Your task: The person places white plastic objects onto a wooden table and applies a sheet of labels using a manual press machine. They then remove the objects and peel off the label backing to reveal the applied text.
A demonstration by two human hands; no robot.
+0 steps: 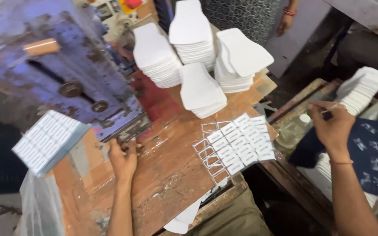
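Overhead, blue press machine fills upper left, looming above worn wooden bench. Four stacks of white cut-out pieces at bench's far edge. Sheet of small white labels, partly punched out, lies mid-bench between both arms. Dark blue printed cloth at right, draped on more white pieces. Left hand at press's lower edge, fingers curled against it. Right hand over cloth, fingers pinching small thin item, too small to identify.
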